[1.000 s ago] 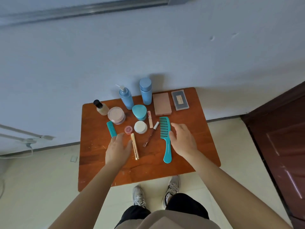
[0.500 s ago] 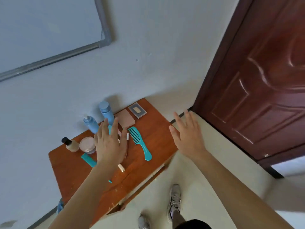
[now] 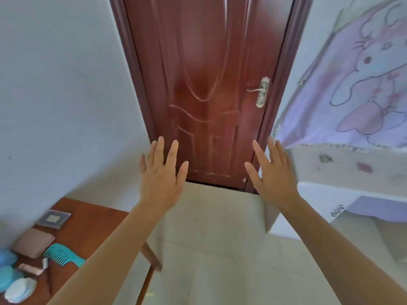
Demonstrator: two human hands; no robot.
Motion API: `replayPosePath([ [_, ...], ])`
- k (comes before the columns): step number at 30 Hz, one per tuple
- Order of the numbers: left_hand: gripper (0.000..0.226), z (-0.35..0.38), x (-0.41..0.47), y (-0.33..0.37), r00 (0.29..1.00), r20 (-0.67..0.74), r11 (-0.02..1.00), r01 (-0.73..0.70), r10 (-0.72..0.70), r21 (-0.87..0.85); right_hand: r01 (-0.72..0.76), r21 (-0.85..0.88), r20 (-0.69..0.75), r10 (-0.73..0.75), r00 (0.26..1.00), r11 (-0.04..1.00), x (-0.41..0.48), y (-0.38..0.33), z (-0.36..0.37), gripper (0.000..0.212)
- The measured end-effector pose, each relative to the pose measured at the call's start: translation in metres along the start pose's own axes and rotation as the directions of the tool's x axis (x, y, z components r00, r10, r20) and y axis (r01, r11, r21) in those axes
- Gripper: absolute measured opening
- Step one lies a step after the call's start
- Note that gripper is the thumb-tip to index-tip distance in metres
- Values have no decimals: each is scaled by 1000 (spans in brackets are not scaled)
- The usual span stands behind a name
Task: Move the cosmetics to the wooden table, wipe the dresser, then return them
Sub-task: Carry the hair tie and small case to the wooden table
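Observation:
The wooden table (image 3: 97,219) shows only at the lower left. On it lie a teal comb (image 3: 62,257), a pink compact (image 3: 33,243), a grey palette (image 3: 54,219), a white jar (image 3: 21,290) and a small pink tube (image 3: 29,269). My left hand (image 3: 161,175) is raised in front of me, fingers spread, holding nothing. My right hand (image 3: 272,170) is raised beside it, also spread and empty. Both hands are away from the table, in the air before the door. The white dresser (image 3: 343,166) stands at the right.
A dark red door (image 3: 209,84) with a silver handle (image 3: 261,91) is straight ahead, closed. A cartoon cloth (image 3: 363,84) hangs above the dresser. A silver pull (image 3: 337,210) marks the dresser's lilac front. Pale tiled floor (image 3: 220,238) lies between table and dresser.
The view has swung right from the table toward the door and dresser. Both hands lifted off the cosmetics and now hover empty in front of the door.

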State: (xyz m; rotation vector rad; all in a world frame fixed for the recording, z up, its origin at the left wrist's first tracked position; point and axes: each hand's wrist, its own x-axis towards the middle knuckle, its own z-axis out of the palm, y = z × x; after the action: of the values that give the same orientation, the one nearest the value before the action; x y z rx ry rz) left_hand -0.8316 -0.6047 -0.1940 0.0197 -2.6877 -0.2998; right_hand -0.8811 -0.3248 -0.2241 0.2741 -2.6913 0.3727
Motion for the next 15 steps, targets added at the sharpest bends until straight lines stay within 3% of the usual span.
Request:
replayPosePath([
  [4,59,33,11,129,995,-34,992,-99,96,-76,-90,-54,-44,87,995,994,-38,118,-49,62],
  [9,60,79,14,283,972,27,958,-226,234,-174,-286,-106,-66,280,958,952,-91,248,-101,63],
  [15,60,133,30,416,904,84,894,-395,419,-213,-441,-113,-115,429,896,890,-126,365,-135,64],
])
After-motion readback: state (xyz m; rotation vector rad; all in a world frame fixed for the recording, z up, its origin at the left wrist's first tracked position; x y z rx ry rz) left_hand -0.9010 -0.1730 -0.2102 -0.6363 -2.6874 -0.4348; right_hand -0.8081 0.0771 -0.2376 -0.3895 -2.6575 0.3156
